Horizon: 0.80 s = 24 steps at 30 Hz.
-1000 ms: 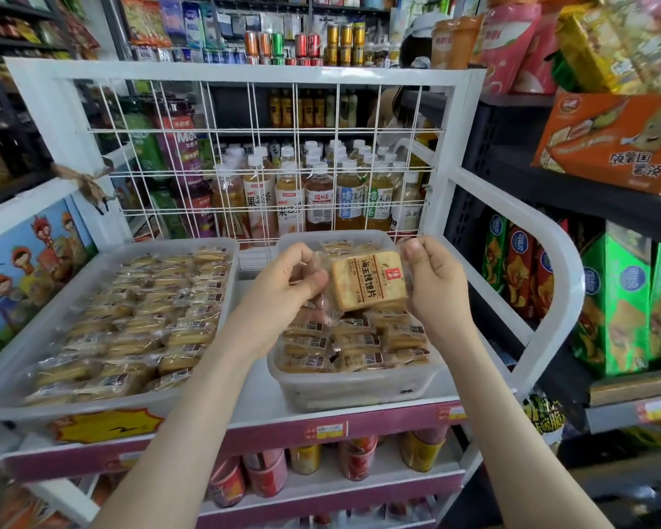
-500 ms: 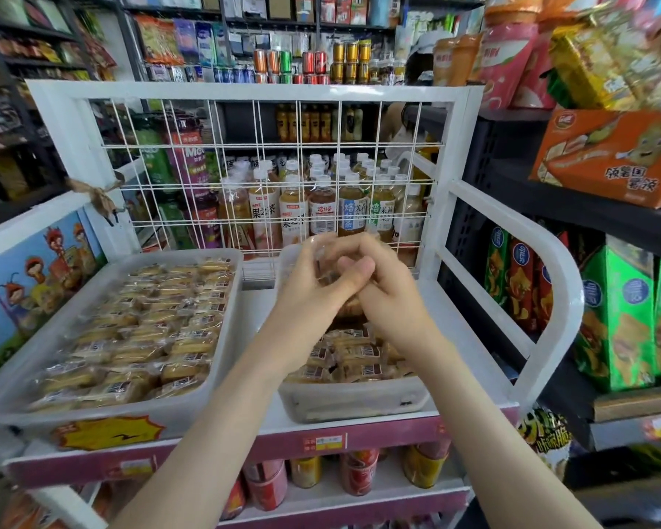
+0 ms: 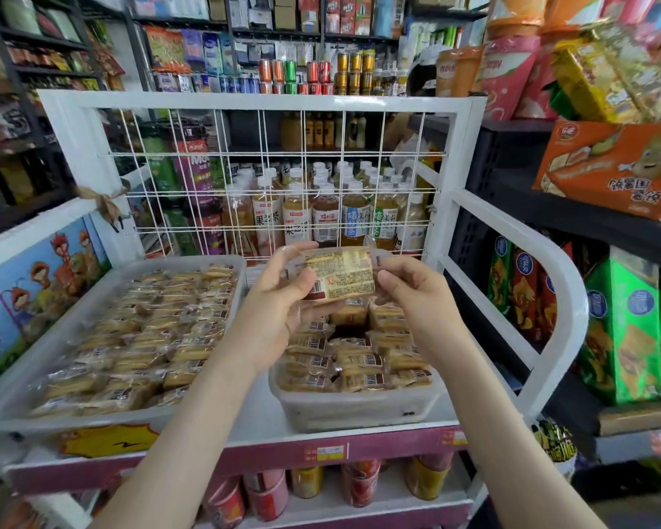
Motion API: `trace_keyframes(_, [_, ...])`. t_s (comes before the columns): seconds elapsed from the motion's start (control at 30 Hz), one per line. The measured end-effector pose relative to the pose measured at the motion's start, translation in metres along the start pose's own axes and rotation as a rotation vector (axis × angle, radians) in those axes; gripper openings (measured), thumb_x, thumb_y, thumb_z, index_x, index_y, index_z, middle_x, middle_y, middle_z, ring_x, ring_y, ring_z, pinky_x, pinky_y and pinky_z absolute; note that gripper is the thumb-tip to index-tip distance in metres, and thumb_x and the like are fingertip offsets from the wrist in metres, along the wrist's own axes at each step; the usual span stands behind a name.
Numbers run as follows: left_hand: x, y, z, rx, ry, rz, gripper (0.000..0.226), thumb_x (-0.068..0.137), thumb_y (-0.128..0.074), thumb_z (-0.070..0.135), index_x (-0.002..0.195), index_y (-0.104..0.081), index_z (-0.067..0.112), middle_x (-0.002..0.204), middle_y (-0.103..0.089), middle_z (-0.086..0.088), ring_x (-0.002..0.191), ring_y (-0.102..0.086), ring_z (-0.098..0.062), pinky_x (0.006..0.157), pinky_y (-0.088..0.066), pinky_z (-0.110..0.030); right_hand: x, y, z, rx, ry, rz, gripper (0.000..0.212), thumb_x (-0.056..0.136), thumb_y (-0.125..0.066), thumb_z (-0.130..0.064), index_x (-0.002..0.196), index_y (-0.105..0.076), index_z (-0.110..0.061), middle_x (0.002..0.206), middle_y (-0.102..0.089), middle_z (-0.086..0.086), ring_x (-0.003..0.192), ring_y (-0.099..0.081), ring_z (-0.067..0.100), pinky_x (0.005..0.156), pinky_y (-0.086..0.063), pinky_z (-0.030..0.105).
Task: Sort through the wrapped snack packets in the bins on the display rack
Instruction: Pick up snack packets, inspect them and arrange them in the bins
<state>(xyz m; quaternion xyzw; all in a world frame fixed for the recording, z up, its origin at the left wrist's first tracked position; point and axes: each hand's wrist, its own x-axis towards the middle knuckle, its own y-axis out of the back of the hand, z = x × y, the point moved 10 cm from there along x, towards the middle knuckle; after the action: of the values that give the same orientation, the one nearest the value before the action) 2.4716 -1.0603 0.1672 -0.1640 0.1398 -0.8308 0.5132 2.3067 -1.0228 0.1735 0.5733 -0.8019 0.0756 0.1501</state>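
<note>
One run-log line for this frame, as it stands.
left hand: grips packet, left end | right hand: grips packet, right end | packet: printed label side toward camera, held over right bin

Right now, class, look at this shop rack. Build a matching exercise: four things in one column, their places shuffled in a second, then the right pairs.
Things:
1 lifted packet
2 wide bin
3 tea bottles
4 cans

Places:
A behind the wire grid
B on the lower shelf
C between the left hand and right hand
D left side of the top shelf

Pairs: 1-C, 2-D, 3-A, 4-B
</note>
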Motion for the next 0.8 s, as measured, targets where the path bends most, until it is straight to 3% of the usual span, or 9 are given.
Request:
trace_keyframes(0.1, [0.0, 0.004, -0.002, 0.006, -0.001, 0.021, 0.032, 0.096, -0.043, -0.004, 0.123, -0.053, 0.01, 0.114, -0.069, -0.011, 0.097, -0.07, -0.028, 0.072, -0.06, -0.037, 0.001, 0.001, 0.001, 0.009, 0.0, 0.058, 0.022, 0.093, -0.051, 0.005, 0.085, -0.065, -0.009, 0.072, -0.063, -0.004, 0.061, -0.057, -0.001, 0.063, -0.049, 0.017])
trace_keyframes(0.23, [-0.002, 0.01, -0.005, -0.001, -0.001, 0.089, 0.029, 0.096, -0.043, -0.005, 0.117, -0.055, 0.011, 0.102, -0.072, -0.004, 0.09, -0.072, -0.023, 0.07, -0.061, -0.036, 0.001, -0.001, 0.009, 0.087, -0.017, 0.066, 0.023, 0.093, -0.05, 0.005, 0.082, -0.063, -0.01, 0.066, -0.057, -0.003, 0.061, -0.051, 0.006, 0.063, -0.046, 0.022])
trace_keyframes(0.33, [-0.003, 0.011, -0.006, -0.011, 0.009, 0.101, 0.031, 0.096, -0.044, -0.005, 0.123, -0.053, 0.008, 0.109, -0.069, -0.009, 0.091, -0.072, -0.025, 0.069, -0.061, -0.036, 0.0, -0.004, 0.012, 0.15, -0.03, 0.048, 0.024, 0.094, -0.049, 0.004, 0.081, -0.063, -0.01, 0.059, -0.054, -0.005, 0.057, -0.047, 0.007, 0.061, -0.042, 0.02])
trace_keyframes(0.43, [-0.004, 0.01, -0.009, -0.045, 0.04, 0.116, 0.033, 0.095, -0.047, -0.003, 0.126, -0.051, 0.007, 0.113, -0.067, -0.014, 0.089, -0.072, -0.026, 0.065, -0.061, -0.035, -0.001, -0.006, 0.015, 0.201, -0.075, 0.013, 0.022, 0.095, -0.048, 0.005, 0.084, -0.063, -0.008, 0.065, -0.054, 0.003, 0.055, -0.044, 0.007, 0.054, -0.039, 0.016])
trace_keyframes(0.5, [-0.004, 0.01, -0.007, -0.036, 0.047, 0.132, 0.029, 0.094, -0.051, 0.0, 0.121, -0.054, 0.007, 0.11, -0.068, -0.016, 0.086, -0.073, -0.027, 0.064, -0.061, -0.035, 0.0, -0.003, 0.016, 0.093, -0.117, 0.02, 0.016, 0.094, -0.053, -0.001, 0.087, -0.064, -0.01, 0.072, -0.058, 0.004, 0.058, -0.047, 0.008, 0.053, -0.04, 0.016])
trace_keyframes(0.6, [-0.004, 0.011, 0.0, 0.014, 0.035, 0.172, 0.029, 0.092, -0.057, 0.002, 0.121, -0.055, 0.006, 0.11, -0.069, -0.016, 0.088, -0.072, -0.028, 0.063, -0.061, -0.033, 0.002, 0.012, -0.001, -0.297, -0.05, 0.114, 0.004, 0.09, -0.064, -0.016, 0.092, -0.062, -0.019, 0.076, -0.06, -0.009, 0.065, -0.053, -0.004, 0.058, -0.042, 0.009])
trace_keyframes(0.67, [-0.002, 0.01, 0.01, 0.102, 0.0, 0.193, 0.03, 0.091, -0.06, 0.004, 0.12, -0.054, 0.005, 0.111, -0.068, -0.014, 0.088, -0.073, -0.024, 0.066, -0.061, -0.032, 0.001, 0.008, -0.024, -0.4, 0.083, 0.095, 0.017, 0.088, -0.066, -0.021, 0.103, -0.059, -0.023, 0.087, -0.059, -0.013, 0.075, -0.054, -0.008, 0.064, -0.041, 0.005])
trace_keyframes(0.8, [0.0, -0.003, 0.027, 0.383, -0.092, 0.202, 0.026, 0.09, -0.065, 0.02, 0.115, -0.057, 0.018, 0.109, -0.067, -0.004, 0.091, -0.071, -0.016, 0.076, -0.06, -0.038, -0.009, -0.043, -0.045, -0.614, 0.283, -0.234, 0.065, 0.081, -0.068, -0.044, 0.138, -0.042, -0.028, 0.124, -0.05, -0.016, 0.113, -0.045, 0.001, 0.094, -0.035, 0.014])
